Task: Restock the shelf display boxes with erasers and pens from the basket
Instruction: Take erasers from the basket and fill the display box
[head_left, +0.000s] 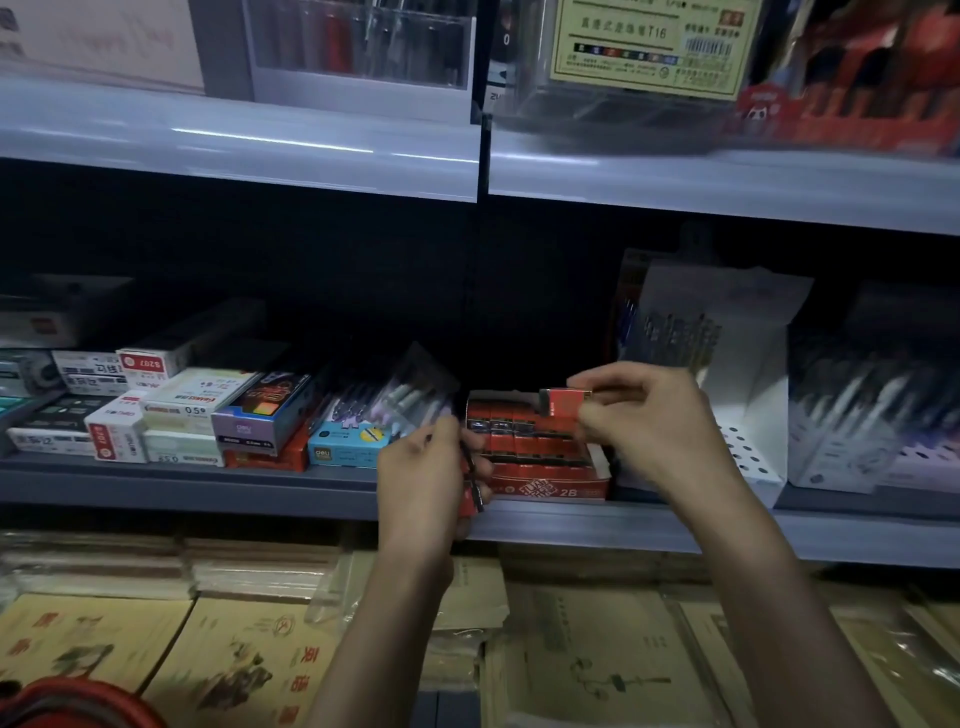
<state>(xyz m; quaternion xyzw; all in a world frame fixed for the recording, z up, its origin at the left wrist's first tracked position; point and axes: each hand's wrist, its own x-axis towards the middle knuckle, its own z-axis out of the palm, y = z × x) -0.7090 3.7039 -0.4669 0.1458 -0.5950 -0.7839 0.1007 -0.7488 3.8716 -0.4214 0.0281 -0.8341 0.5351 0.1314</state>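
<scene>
- Pinching one red eraser (563, 402) in your right hand (641, 421): thumb and fingertips curl round its right end, and it sits level, just above the back rows of the red display box (550, 488).
- Your left hand (423, 467) grips spare erasers (471, 499), fingers curled round them. The hand hides most of them, so I can't tell the count.
- The left hand sits at the box's front left corner, over the shelf edge.
- The display box stands on the grey middle shelf (182, 483), front lip printed "2B". Rows of stocked erasers (524, 441) fill most of it.
- Just left of the box, a clear pen pack (410, 400) leans tilted, with a blue carton (345, 449) below it. Further left are stacked lead boxes (182, 410).
- Just right of the box is a white pen display box (753, 415) with pens (675, 338) standing in it. The frame is blurred there, so I can't read any detail.
- The red basket (88, 701) shows only its rim at the bottom left corner, well apart from both hands. Its contents are out of view.
- On the tier under the shelf lie tan notebooks (234, 670), flat in stacks.
</scene>
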